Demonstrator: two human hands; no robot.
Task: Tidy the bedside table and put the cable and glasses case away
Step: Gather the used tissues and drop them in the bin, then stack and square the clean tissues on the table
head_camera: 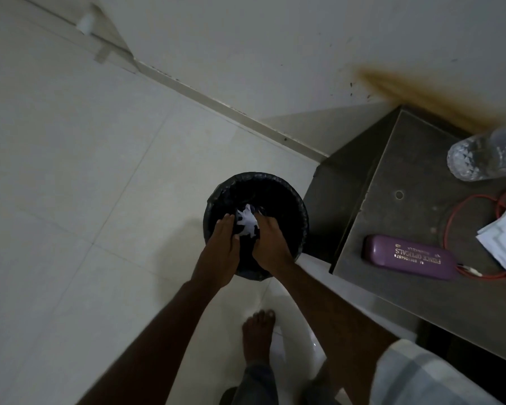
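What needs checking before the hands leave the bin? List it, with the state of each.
1. Crumpled paper inside the black bin: ok, over the opening between both hands.
2. Left hand free: ok, open.
3. Right hand free: cannot tell, fingers curl at the paper.
4. Glasses case put away: not ok, on the bedside table.
5. Red cable put away: not ok, looped on the table.
6. White papers cleared: not ok.
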